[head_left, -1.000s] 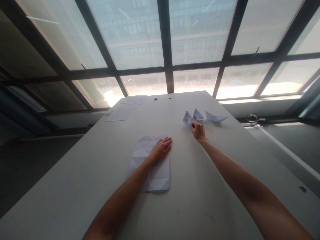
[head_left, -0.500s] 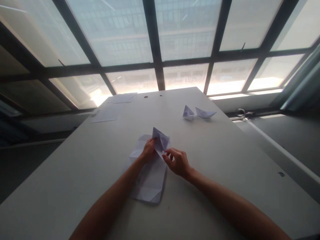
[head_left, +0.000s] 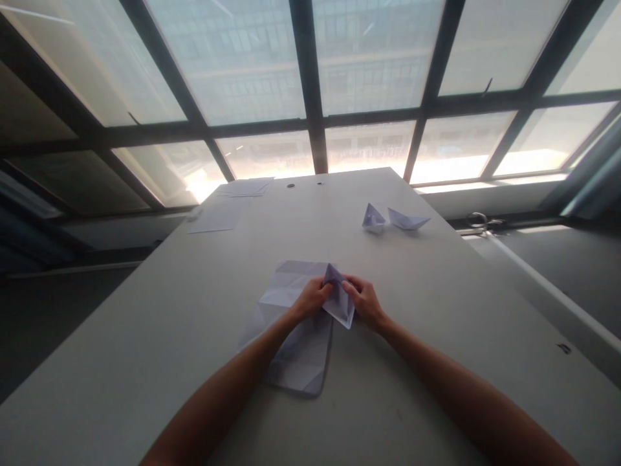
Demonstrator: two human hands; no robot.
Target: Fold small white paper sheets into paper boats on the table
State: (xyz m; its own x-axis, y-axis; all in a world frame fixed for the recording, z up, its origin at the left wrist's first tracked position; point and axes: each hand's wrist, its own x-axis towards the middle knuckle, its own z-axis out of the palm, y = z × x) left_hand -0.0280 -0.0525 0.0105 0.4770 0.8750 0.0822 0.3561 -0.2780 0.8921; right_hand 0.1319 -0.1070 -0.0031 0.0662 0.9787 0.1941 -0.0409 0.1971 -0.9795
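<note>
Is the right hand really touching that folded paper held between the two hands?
Touching. The head view shows the right hand gripping the folded paper, its thumb lying over the paper's right side.

It looks to me like an office or a classroom; I can't tell which. A long white table [head_left: 431, 278] stretches toward a wall of dark-framed windows [head_left: 373, 52], with another building [head_left: 242, 71] hazy outside. Loose sheets of paper [head_left: 213, 219] lie at the table's far left corner, a dark round spot [head_left: 290, 186] sits near its far edge, and a bluish curtain [head_left: 592, 169] hangs beyond its right edge.
</note>
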